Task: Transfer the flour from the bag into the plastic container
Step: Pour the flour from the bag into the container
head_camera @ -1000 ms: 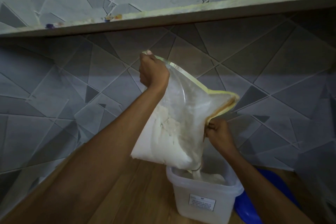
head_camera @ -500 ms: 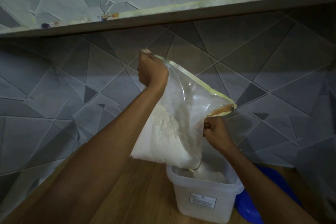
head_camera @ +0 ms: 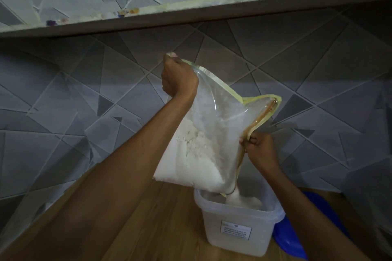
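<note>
A clear plastic bag with a yellow-edged zip top is held tilted above a translucent plastic container. White flour fills the bag's lower half. A stream of it falls from the bag's low corner into the container, where a small heap lies. My left hand grips the bag's raised upper corner. My right hand pinches the zip edge lower down, just above the container. The container stands on the wooden counter and has a white label on its front.
A blue lid lies on the counter right of the container, partly under my right arm. A grey tiled wall stands close behind. A shelf runs across overhead, above the bag.
The bag's zip-end corner has lifted a little and its mouth has narrowed. Flour keeps pouring and the heap in the container has grown. Both hands keep their grips.
</note>
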